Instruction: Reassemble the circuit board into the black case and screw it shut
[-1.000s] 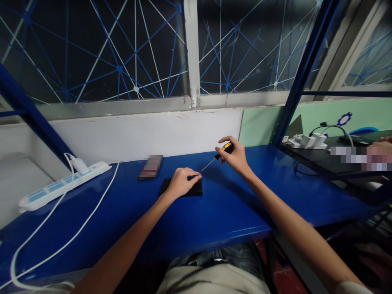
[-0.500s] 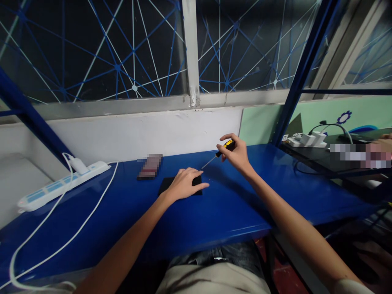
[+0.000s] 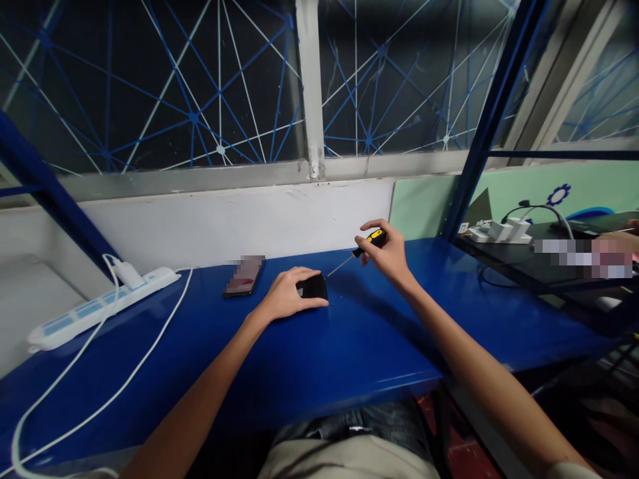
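A flat black rectangular object lies on the blue table, held at its sides between the thumb and fingers of my left hand. My right hand grips a yellow and black screwdriver by its handle. The screwdriver's thin shaft slants down to the left, with its tip at the upper right corner of the black object; whether it touches is too small to tell. Several tiny dark bits lie on the table just right of the object.
A phone lies behind my left hand. At the left is a white power strip with a white cable. On the right, a black table holds plugs and cables, and another person's hand shows there.
My left hand has slid left off the top of the black object and now holds its sides, uncovering more of it. My right hand with the screwdriver has barely moved.
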Motion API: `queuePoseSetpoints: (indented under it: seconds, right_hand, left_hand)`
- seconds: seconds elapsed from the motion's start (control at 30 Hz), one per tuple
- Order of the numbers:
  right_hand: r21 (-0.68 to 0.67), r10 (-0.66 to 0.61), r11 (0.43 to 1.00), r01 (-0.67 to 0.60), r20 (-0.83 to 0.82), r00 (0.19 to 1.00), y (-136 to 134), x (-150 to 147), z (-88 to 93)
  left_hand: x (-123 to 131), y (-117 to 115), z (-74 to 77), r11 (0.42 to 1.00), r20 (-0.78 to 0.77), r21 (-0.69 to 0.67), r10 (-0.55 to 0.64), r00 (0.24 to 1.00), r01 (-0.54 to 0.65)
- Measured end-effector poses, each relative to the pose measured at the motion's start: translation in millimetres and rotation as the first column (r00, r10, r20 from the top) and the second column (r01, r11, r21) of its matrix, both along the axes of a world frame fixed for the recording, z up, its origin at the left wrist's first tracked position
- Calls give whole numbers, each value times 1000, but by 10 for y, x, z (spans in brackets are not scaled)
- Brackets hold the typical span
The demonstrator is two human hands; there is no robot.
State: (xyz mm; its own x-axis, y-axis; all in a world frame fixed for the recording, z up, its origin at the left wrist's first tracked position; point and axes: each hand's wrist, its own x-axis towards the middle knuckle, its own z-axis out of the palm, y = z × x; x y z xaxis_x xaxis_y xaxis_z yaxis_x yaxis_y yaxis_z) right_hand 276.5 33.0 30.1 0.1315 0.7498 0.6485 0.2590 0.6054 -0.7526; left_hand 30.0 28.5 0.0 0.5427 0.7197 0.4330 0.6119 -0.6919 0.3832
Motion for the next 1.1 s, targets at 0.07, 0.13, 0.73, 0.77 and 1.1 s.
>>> queuePoseSetpoints:
  seconds: [0.07,0.13,0.73,0.77,1.1]
  right_hand:
    - [3,3,1000,-3,2,1000,-9,-10,4]
    - [1,6,1000,-6,3,1000,-17,-22,4]
    - [-25,108,994,-108,-18,994,-56,-58,-1]
    - [-34,148,988,-149,-29,989,-55,-48,7]
    - [-45,219,974,-221,-44,975,-39,-21,22]
  left_hand:
    - [-30,7,53,1000,69,0,-3,998,3]
    - [-52,13,90,1000,102,-14,4,995,-3]
    - [-61,-2,118,999,135,-35,39,990,-35]
    - [-64,2,113,999,136,-31,39,990,-36]
    - [-63,0,147,997,156,-14,76,985,-75]
